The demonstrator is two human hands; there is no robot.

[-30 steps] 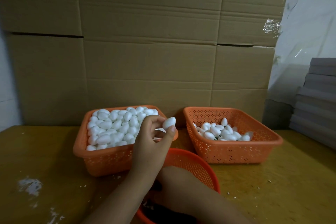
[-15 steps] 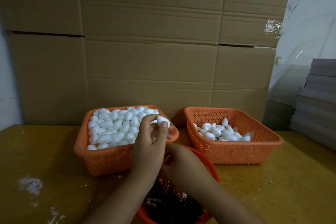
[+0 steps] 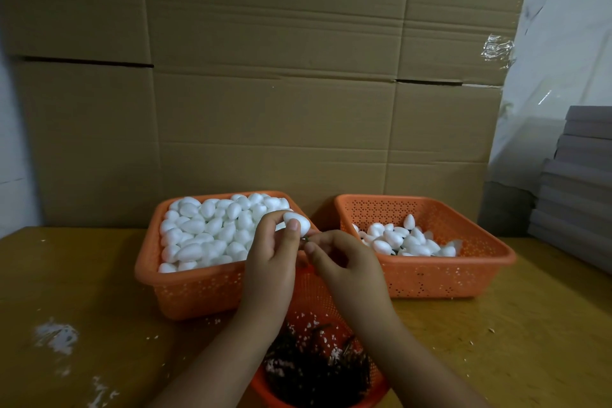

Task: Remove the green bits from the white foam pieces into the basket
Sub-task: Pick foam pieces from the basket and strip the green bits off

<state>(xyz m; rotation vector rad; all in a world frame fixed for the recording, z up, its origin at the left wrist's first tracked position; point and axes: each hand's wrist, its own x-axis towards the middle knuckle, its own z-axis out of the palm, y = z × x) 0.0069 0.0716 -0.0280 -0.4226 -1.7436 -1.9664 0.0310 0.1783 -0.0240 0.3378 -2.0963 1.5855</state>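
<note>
Baskets: left orange basket (image 3: 185, 288) heaped with white pieces, round basket (image 3: 308, 295) lower centre. Right hand (image 3: 347, 262), risen from that basket since earlier, pinching green bit (image 3: 305, 239). Left hand (image 3: 271, 255) gripping foam piece (image 3: 298, 221) mid-frame.

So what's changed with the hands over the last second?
The right hand rose out of the round basket near the person and now pinches the green bit sticking out of the foam piece. The left hand keeps its grip on that piece, tilted slightly toward the right hand. Both square baskets of foam stayed put.
</note>
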